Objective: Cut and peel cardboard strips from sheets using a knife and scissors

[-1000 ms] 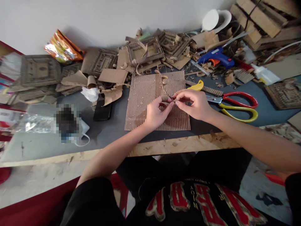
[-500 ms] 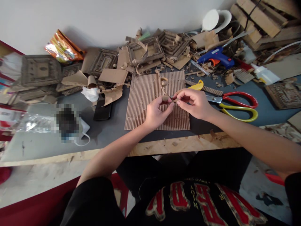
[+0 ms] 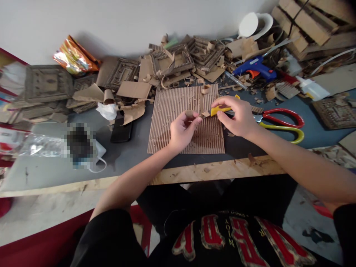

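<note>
Landmark: corrugated cardboard sheet, flat on the grey table top, just beyond the raw wooden front edge.
Left hand: raised over the near middle of the sheet; thumb and fingertips pinched together on a small rolled cardboard strip; loose end of the strip trailing up and away toward the sheet's far edge.
Right hand: over the sheet's right edge; fingers clamped round a yellow utility knife, tip pointed left at the strip; whether blade touches strip cannot be told.
Right of sheet: scissors with red and yellow handles, lying flat, blades partly hidden behind the right hand.
Left of sheet: black phone just beside the edge; farther left a white cable and a blurred-out patch.
Beyond left corner: crumpled white tissue, torn brown paper.
Far side of sheet: heap of cardboard frames and offcuts, reaching the wall.
Far right of sheet: blue glue gun among scraps; white cap behind it; stacked wooden boards in the corner.
Far left of sheet: orange foil packet against the wall.
</note>
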Demonstrator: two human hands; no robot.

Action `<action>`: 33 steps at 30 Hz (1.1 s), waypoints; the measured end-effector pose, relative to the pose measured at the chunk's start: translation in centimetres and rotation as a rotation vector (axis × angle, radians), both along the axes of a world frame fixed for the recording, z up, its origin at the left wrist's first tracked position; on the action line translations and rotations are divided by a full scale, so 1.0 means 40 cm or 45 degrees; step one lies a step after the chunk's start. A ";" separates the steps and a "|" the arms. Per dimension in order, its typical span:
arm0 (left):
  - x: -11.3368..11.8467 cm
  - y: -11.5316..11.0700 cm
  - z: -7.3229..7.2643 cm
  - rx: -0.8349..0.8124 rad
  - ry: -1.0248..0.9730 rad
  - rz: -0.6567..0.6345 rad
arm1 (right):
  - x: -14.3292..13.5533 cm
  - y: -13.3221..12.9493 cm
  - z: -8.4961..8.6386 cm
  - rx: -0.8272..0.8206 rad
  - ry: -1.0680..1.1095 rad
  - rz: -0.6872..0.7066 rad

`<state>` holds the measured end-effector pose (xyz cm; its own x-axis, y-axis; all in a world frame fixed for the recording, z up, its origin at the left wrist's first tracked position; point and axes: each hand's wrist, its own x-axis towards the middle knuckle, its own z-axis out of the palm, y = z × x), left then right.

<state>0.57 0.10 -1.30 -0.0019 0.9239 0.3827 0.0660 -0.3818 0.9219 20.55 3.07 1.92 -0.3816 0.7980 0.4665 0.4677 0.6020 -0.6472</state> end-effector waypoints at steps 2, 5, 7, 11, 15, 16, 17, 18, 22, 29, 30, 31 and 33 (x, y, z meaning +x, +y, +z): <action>0.001 0.002 0.002 -0.023 -0.070 -0.008 | 0.016 0.018 -0.003 0.130 -0.292 -0.124; 0.003 0.001 0.005 0.007 -0.137 -0.027 | 0.030 0.038 -0.011 0.145 -0.615 -0.138; 0.004 0.001 0.006 0.024 -0.156 -0.016 | 0.030 0.041 -0.016 0.132 -0.676 -0.119; 0.001 0.006 0.003 0.066 -0.152 0.080 | 0.016 0.030 -0.022 0.114 -0.619 -0.247; -0.009 0.017 -0.007 0.119 -0.149 0.214 | 0.014 0.018 -0.021 0.098 -0.453 -0.399; -0.012 0.019 -0.009 0.122 -0.150 0.236 | 0.015 0.015 -0.017 0.112 -0.394 -0.396; -0.014 0.021 -0.011 0.117 -0.150 0.252 | 0.017 0.011 -0.013 0.136 -0.341 -0.361; -0.015 0.023 -0.013 0.105 -0.144 0.262 | 0.017 0.006 -0.008 0.171 -0.303 -0.298; -0.017 0.024 -0.016 0.004 -0.078 0.257 | 0.011 -0.011 0.006 0.300 -0.271 -0.059; -0.021 0.023 -0.015 -0.023 -0.022 0.244 | -0.001 -0.014 -0.006 0.281 -0.260 -0.038; -0.022 0.023 -0.015 -0.023 -0.017 0.241 | 0.000 -0.013 -0.007 0.275 -0.257 -0.038; -0.022 0.024 -0.015 -0.022 -0.014 0.238 | 0.001 -0.012 -0.007 0.274 -0.253 -0.039; -0.022 0.025 -0.015 -0.018 -0.028 0.235 | 0.002 -0.012 -0.006 0.282 -0.239 -0.035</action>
